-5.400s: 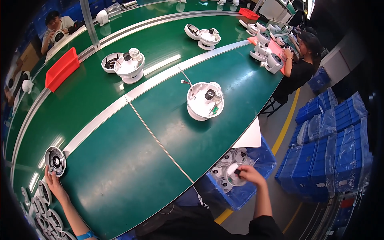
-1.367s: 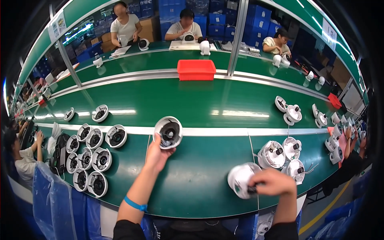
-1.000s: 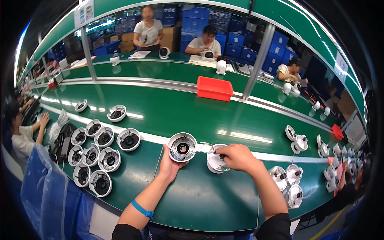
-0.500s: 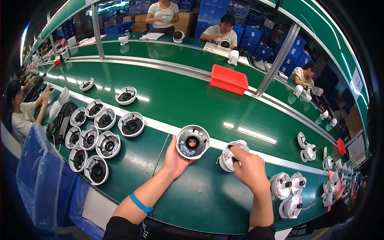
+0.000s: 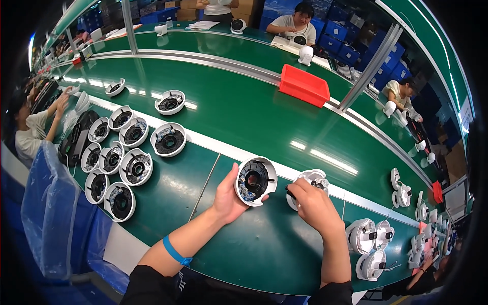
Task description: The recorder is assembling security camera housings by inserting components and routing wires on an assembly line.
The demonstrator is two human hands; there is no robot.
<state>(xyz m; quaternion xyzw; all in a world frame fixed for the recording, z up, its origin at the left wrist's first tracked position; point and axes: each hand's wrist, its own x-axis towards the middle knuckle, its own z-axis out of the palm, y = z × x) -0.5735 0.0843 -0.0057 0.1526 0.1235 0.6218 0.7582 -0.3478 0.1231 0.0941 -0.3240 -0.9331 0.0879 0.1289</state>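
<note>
My left hand (image 5: pixel 229 195) is closed around the side of a round white housing (image 5: pixel 272 175). Its open side faces up and right, showing a black ring and a blue circuit board. To the right, my right hand (image 5: pixel 314 203) has its fingers pinched at the left side of a white camera base (image 5: pixel 320 179). A small black part shows at those fingertips, mostly hidden by them. The hand also covers much of the base, which rests at the bench's far edge.
Several similar open housings (image 5: pixel 136 168) stand at the left. Several white camera units (image 5: pixel 362 235) with black lenses stand at the right. Beyond the green conveyor belt (image 5: pixel 223 107) is a red tray (image 5: pixel 305 86). Co-workers sit and stand across the line and at the left.
The whole view has shifted. My left hand has tilted the housing further to the right. My right hand's fingertips have moved from over the base toward its left side, uncovering more of its top.
</note>
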